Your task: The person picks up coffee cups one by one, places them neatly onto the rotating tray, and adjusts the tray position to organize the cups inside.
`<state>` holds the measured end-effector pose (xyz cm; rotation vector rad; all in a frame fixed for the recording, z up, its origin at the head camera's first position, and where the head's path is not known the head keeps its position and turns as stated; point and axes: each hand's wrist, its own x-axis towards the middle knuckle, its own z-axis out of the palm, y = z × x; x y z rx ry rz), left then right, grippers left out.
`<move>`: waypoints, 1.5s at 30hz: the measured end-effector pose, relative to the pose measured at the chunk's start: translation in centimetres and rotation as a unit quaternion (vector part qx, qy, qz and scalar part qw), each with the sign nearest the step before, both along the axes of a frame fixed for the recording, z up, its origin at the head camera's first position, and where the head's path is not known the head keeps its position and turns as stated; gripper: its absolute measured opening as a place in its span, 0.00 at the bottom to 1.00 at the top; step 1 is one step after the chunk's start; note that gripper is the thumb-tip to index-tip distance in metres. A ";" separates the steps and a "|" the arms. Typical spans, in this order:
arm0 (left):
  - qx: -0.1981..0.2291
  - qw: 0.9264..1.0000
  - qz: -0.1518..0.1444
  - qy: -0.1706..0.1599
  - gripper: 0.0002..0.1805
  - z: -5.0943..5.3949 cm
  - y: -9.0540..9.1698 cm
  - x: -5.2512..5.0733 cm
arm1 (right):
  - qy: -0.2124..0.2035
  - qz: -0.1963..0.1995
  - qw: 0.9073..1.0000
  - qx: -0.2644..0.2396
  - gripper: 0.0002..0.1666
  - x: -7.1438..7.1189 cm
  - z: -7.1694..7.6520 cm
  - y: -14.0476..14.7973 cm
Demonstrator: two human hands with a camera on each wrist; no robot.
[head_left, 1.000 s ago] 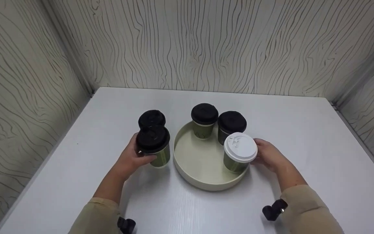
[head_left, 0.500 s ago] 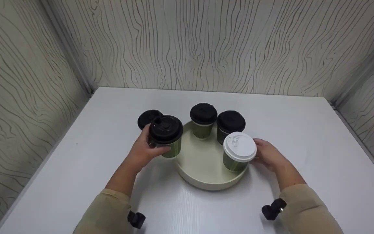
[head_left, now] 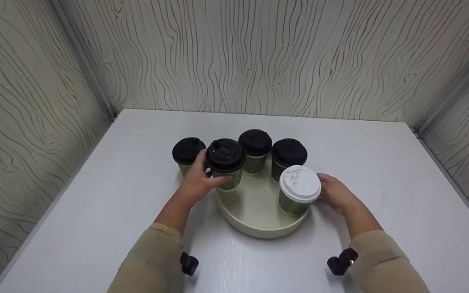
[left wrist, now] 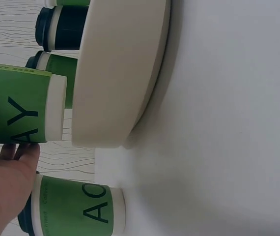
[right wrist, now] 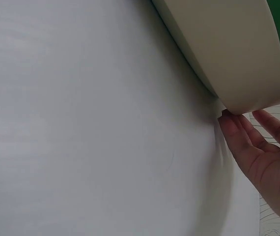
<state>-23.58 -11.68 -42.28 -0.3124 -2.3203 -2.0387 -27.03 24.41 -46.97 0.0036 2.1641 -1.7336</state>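
My left hand (head_left: pixel 198 183) grips a green paper coffee cup (head_left: pixel 234 179) with a black lid. In the left wrist view, that cup (left wrist: pixel 17 108) is raised just above the rim of the round cream tray (left wrist: pixel 115 73). Fingertips of my right hand (head_left: pixel 336 194) rest against the tray's outer wall, with the thumb at the rim, in the right wrist view. Inside the tray (head_left: pixel 255 232) stand a white-lidded green cup (head_left: pixel 299 185), a dark cup (head_left: pixel 289 154) with a black lid and a green black-lidded cup (head_left: pixel 255 144).
Another black-lidded green cup (head_left: pixel 187 152) stands on the white table (head_left: pixel 75 228) left of the tray, partly behind my left hand. Wood-grain patterned panels (head_left: pixel 238 57) enclose the table at the back and sides.
My left hand has carried its black-lidded cup rightward and away from me, from beside the tray to above its left part. My right hand has stayed at the tray.
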 end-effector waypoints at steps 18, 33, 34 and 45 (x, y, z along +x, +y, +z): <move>-0.006 1.000 -0.010 -0.015 0.44 0.7 1.3 0.8 | -0.007 0.010 1.000 0.009 0.26 -0.1 0.0 0.2; -0.031 0.999 0.000 -0.023 0.43 0.3 1.1 0.8 | -0.003 0.003 1.000 0.003 0.26 0.0 0.1 0.1; -0.037 0.999 0.001 -0.021 0.43 0.3 1.1 0.9 | -0.003 0.000 1.000 0.002 0.26 0.0 0.1 0.1; -0.062 0.998 -0.016 -0.011 0.44 -1.6 1.0 0.0 | -0.007 -0.002 1.000 0.008 0.26 0.0 0.0 0.0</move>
